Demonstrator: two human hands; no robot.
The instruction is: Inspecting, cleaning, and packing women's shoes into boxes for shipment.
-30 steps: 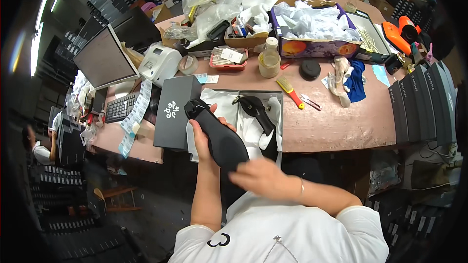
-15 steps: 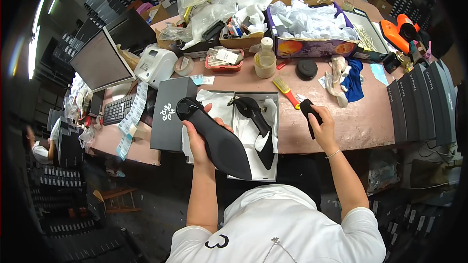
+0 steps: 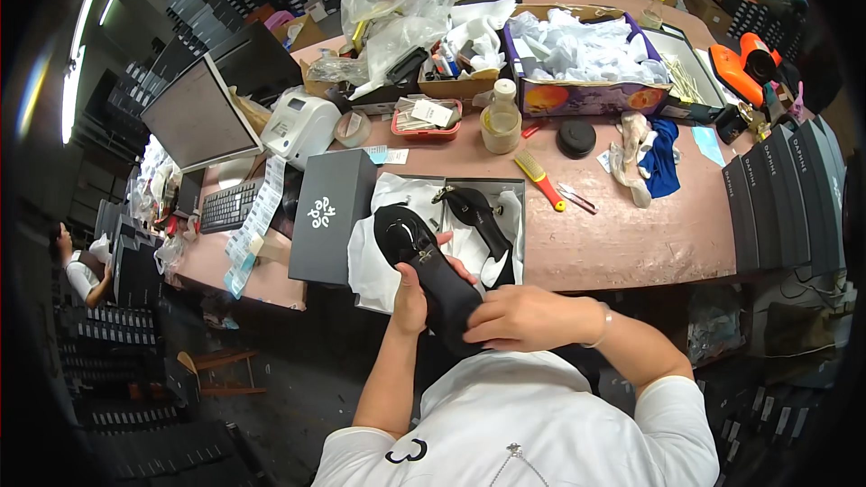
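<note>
My left hand (image 3: 417, 300) is wrapped around a black heeled shoe (image 3: 431, 281), held over the front of the open shoebox (image 3: 514, 243). The shoe's sole side faces up, its rounded glossy heel end pointing away from me. My right hand (image 3: 519, 317) is closed at the shoe's near end, knuckles up. The black oblong pad it held half a second ago is hidden under the fingers or blends into the shoe. In the box, a second black shoe (image 3: 474, 212) lies on white tissue paper (image 3: 365, 248). The dark grey box lid (image 3: 329, 225) leans at the box's left.
A yellow-and-red brush (image 3: 539, 182) and small pliers-like tool (image 3: 577, 198) lie right of the box. Behind stand a bottle (image 3: 501, 126), a black round case (image 3: 575, 139) and a purple carton (image 3: 586, 99). Grey shoeboxes (image 3: 785, 194) line the right edge; a keyboard (image 3: 230, 206) lies left.
My right hand has come from the table's right side to the shoe's near end. The shoe has turned in my left hand, and its near end is now covered.
</note>
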